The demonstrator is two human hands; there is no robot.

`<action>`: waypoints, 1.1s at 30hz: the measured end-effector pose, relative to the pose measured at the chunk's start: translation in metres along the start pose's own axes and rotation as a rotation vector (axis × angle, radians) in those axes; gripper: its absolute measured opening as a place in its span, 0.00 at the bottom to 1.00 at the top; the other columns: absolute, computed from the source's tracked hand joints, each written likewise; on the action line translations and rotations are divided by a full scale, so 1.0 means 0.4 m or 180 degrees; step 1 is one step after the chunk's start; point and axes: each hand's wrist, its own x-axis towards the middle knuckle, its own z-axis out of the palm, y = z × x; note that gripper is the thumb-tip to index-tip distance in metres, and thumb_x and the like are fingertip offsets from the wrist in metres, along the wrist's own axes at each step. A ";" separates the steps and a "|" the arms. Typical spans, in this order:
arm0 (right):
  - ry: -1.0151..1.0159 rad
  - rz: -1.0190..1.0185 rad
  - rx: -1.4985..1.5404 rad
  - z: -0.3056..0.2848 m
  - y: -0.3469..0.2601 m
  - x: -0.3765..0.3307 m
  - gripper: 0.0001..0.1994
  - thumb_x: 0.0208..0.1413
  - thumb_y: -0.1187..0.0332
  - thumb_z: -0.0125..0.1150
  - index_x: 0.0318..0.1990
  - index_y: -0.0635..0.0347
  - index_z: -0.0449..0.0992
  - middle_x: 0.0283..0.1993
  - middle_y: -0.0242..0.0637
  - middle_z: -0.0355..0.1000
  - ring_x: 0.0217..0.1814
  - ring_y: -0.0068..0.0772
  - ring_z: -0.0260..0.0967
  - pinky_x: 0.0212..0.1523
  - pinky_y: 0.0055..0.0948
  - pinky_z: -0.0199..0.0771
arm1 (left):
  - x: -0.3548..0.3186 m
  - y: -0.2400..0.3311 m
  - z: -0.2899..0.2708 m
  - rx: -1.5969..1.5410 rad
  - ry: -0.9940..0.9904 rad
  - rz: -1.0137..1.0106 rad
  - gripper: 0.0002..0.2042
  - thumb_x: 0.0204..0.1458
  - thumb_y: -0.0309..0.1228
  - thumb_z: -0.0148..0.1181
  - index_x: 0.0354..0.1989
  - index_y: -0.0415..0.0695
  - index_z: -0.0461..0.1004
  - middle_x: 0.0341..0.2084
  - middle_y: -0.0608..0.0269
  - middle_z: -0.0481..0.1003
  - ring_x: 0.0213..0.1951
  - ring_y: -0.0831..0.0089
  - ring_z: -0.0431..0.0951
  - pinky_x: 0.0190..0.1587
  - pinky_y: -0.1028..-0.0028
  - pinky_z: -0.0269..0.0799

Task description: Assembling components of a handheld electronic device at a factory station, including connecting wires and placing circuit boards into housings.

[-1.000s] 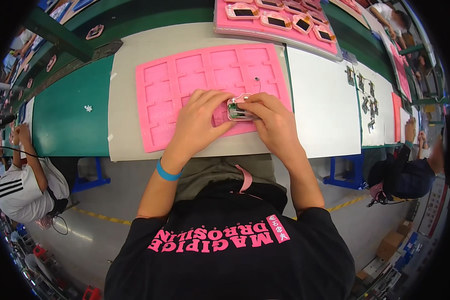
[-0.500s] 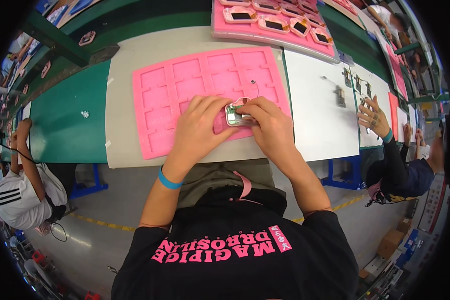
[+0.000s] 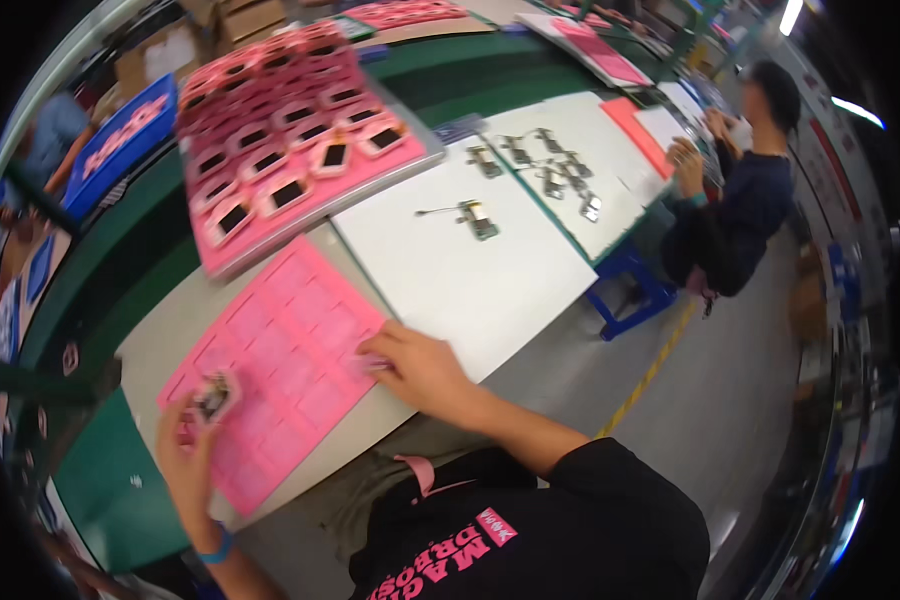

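Note:
My left hand (image 3: 182,455) grips a small pale casing (image 3: 232,392) by its side, with circuit parts showing in its open face. It holds the casing over the left part of a pink tray (image 3: 292,345) with rectangular recesses. My right hand (image 3: 425,372) is at the tray's right edge, thumb and fingers pinched together. A small pinkish piece shows at its fingertips, too blurred to name. The two hands are well apart.
Stacked pink trays (image 3: 205,235) hold casings with black screens behind my tray. On the white sheet (image 3: 450,290) to the right lies a circuit board (image 3: 478,220) with a wire, and several more boards lie beyond. A co-worker (image 3: 740,200) sits at the right; a blue stool (image 3: 635,300) stands nearby.
The view has swung to the right and tilted. My hands, together on the casing before, have parted: the left keeps the casing and the right has moved off to the tray's right edge.

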 end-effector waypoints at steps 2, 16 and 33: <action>-0.0109 0.0000 0.0042 -0.010 -0.015 -0.015 0.14 0.62 0.72 0.64 0.55 0.55 0.84 0.50 0.33 0.77 0.44 0.37 0.78 0.45 0.36 0.76 | 0.154 -0.055 -0.029 0.0188 0.0033 0.0235 0.24 0.59 0.32 0.70 0.64 0.41 0.79 0.50 0.56 0.82 0.43 0.69 0.77 0.44 0.73 0.75; 0.0844 0.1217 -0.0927 -0.384 0.301 0.096 0.15 0.66 0.59 0.69 0.53 0.59 0.86 0.41 0.38 0.78 0.39 0.36 0.74 0.44 0.33 0.74 | 0.187 0.168 0.075 0.0468 -0.0419 0.0930 0.28 0.57 0.34 0.69 0.68 0.43 0.74 0.65 0.54 0.76 0.64 0.53 0.75 0.68 0.59 0.69; 0.0804 0.0547 -0.0838 -0.417 0.277 0.356 0.21 0.67 0.55 0.67 0.47 0.68 0.86 0.37 0.45 0.84 0.37 0.38 0.77 0.42 0.34 0.78 | -0.181 0.116 0.174 0.0564 -0.0408 0.1392 0.26 0.49 0.27 0.73 0.60 0.43 0.79 0.63 0.54 0.75 0.62 0.49 0.74 0.65 0.58 0.71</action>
